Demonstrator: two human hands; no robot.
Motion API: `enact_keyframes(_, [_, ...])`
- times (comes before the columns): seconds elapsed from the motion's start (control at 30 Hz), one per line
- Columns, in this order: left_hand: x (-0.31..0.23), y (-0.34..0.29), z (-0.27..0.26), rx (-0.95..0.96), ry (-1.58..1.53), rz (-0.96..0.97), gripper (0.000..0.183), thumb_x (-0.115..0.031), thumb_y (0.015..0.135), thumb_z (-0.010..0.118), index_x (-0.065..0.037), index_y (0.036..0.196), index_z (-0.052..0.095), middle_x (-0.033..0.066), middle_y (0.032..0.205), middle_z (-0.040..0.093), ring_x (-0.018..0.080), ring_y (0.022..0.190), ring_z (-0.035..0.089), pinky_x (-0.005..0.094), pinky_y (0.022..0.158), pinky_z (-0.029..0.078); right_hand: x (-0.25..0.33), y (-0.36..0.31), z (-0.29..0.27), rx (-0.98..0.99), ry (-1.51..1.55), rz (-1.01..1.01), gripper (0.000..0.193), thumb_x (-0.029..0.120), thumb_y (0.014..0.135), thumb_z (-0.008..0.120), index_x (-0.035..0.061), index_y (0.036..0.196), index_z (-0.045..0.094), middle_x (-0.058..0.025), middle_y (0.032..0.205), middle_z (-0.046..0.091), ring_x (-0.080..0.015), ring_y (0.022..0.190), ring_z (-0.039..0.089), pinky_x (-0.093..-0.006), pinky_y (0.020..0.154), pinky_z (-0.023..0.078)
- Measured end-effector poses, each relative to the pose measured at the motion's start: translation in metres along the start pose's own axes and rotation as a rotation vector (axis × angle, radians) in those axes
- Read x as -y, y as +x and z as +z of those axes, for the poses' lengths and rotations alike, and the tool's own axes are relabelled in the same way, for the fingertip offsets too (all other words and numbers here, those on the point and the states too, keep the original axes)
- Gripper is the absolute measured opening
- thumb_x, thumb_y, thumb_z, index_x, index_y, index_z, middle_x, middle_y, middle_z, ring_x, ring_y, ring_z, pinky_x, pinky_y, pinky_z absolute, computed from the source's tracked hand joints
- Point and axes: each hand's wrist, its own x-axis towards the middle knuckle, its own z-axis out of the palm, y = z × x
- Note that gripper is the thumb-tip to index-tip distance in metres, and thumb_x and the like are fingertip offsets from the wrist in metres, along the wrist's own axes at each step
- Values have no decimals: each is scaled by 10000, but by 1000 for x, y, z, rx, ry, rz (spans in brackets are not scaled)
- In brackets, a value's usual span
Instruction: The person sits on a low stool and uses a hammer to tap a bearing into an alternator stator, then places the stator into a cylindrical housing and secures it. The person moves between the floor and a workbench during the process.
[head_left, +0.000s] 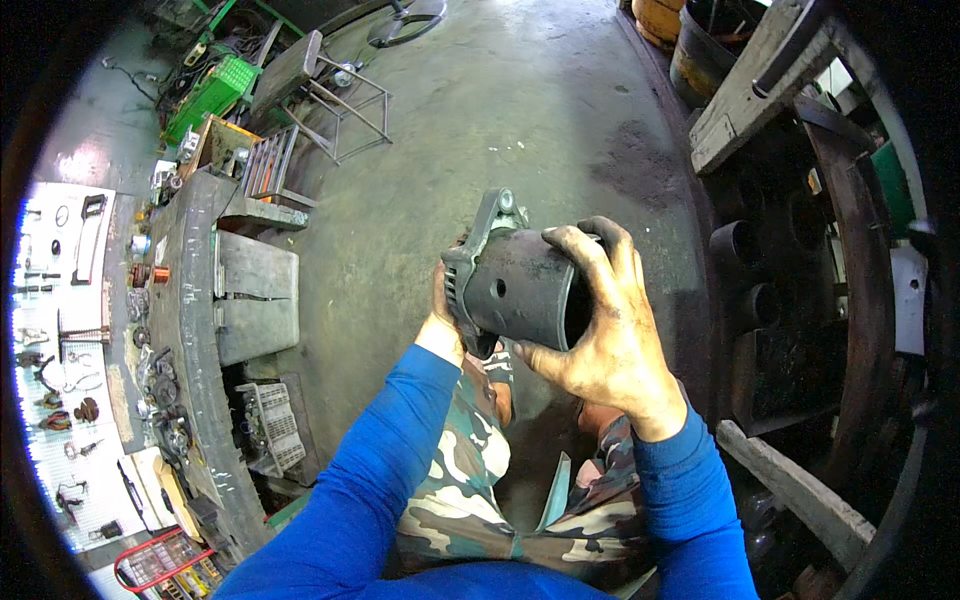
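Note:
Held up in front of me is a black cylindrical motor housing (528, 292), lying roughly sideways with its open end toward the right. A small round hole shows in its wall. On its left end sits a cast metal end bracket (483, 238) with vent slots and a mounting ear pointing up. My left hand (441, 315) supports the bracket end; most of its fingers are hidden behind the part. With fingers over the top and thumb below, my right hand (612, 335) grips the rim at the open end.
Along the left runs a worn workbench (195, 300) strewn with small parts, beside a pegboard (70, 400) hung with tools. A metal-legged stool (335, 105) and a green crate (212, 98) stand farther off. Dark shelving with cylinders (738, 243) and a timber beam (800, 490) line the right.

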Motion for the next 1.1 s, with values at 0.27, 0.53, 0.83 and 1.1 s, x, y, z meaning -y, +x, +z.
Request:
enact_keyframes(0.27, [0, -1, -8, 264, 6, -6, 623, -514, 1078, 357, -145, 1579, 348, 163, 1598, 402, 344, 1462, 418, 526, 1239, 332, -3, -8, 8, -136, -115, -235, 839, 289, 536, 948, 214, 1304, 618, -271, 1390, 450, -503, 1254, 453, -585, 1024, 467])
enact_keyframes(0.53, [1, -5, -15, 260, 18, 156, 964, -813, 872, 428, -125, 1546, 405, 211, 1519, 480, 390, 1355, 523, 560, 1138, 444, 10, -13, 11, -141, -132, -303, 698, 244, 553, 904, 248, 1210, 669, -248, 1322, 488, -529, 1162, 499, -636, 994, 448])
enact_keyframes(0.83, [-9, -10, -28, 167, 479, 256, 653, -572, 1060, 410, -135, 1545, 391, 158, 1544, 465, 337, 1397, 490, 526, 1171, 416, 22, -14, 6, -135, -209, -365, 701, 248, 531, 924, 249, 1190, 686, -238, 1326, 493, -504, 1178, 504, -613, 948, 482])
enact_keyframes(1.1, [-7, -5, -26, 504, 37, 72, 678, -590, 1073, 325, -136, 1574, 380, 167, 1592, 419, 364, 1443, 442, 541, 1221, 364, 17, -10, 7, -136, -167, -307, 613, 304, 593, 925, 223, 1159, 703, -245, 1304, 508, -499, 1152, 505, -615, 974, 461])
